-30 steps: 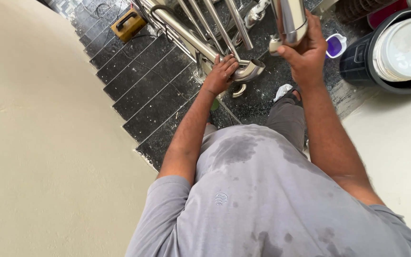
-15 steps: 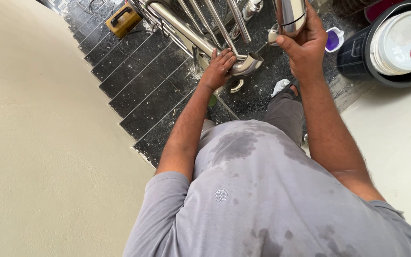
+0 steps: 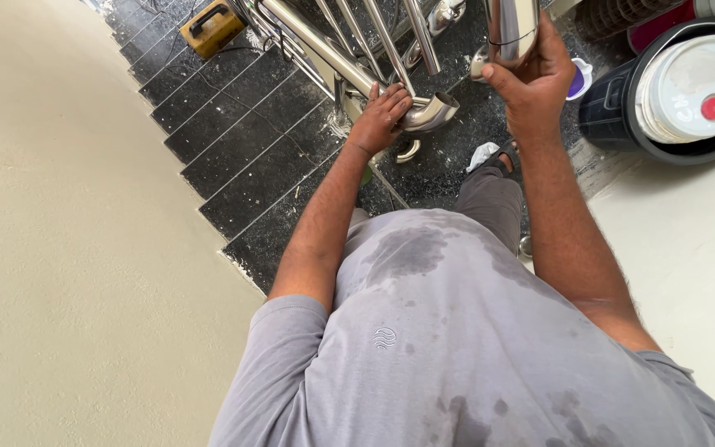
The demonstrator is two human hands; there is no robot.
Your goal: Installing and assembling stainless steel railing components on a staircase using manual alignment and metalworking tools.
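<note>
The left hand (image 3: 382,116) rests on the shiny metal handrail (image 3: 324,51), right where it bends into a curved end (image 3: 434,112). The fingers lie over the top of the pipe and press on it, wrapped loosely, not in a tight fist. The handrail runs long and straight, up and away to the left, going down along the dark stairs (image 3: 233,141). Its open curved end points to the right, toward the other hand.

The right hand (image 3: 531,79) is held higher and a little to the right. It grips a short shiny metal pipe (image 3: 513,25) that stands almost straight up. The fingers are closed around its lower part. The top of this pipe goes out of the picture.

The two hands are near each other but not touching. The curved end sits between them, lower than the upright pipe and closer to the left hand.

Thin metal bars (image 3: 382,37) stand behind the handrail. A yellow tool (image 3: 213,25) lies on a step far up the stairs. A black bucket (image 3: 614,116) with a white lid (image 3: 688,91) sits on the right by the cream wall (image 3: 59,248).
</note>
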